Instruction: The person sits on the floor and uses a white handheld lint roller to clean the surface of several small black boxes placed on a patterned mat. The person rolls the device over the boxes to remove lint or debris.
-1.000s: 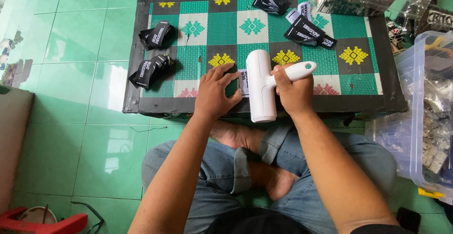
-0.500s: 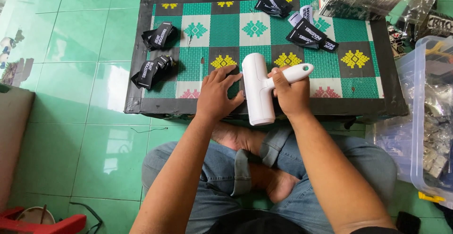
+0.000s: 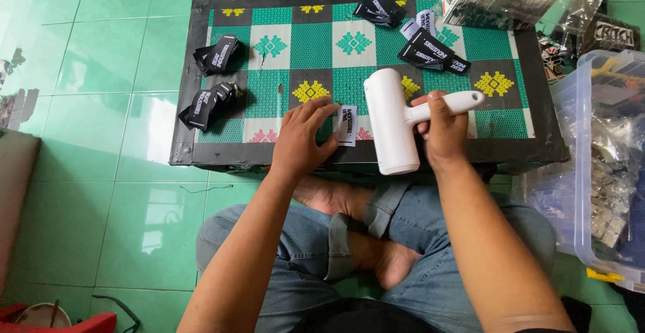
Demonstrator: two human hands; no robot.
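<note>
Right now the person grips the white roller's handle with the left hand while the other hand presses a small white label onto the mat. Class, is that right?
Not quite. The head view shows the right hand gripping the white roller by its handle; the left hand presses the small white label onto the mat.

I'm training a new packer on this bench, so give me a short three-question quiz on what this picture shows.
1. True or false: the right hand grips the white roller by its handle.
2. What do the left hand fingertips rest beside? A) a small white label B) a pair of scissors C) a clear plastic bin
3. Fill in: bundles of black straps lie on the ______ side of the patterned mat, as the person sees it.

Key: 1 true. 2 A, the small white label lies flat on the mat between the left hand and the roller. 3 left.
</note>
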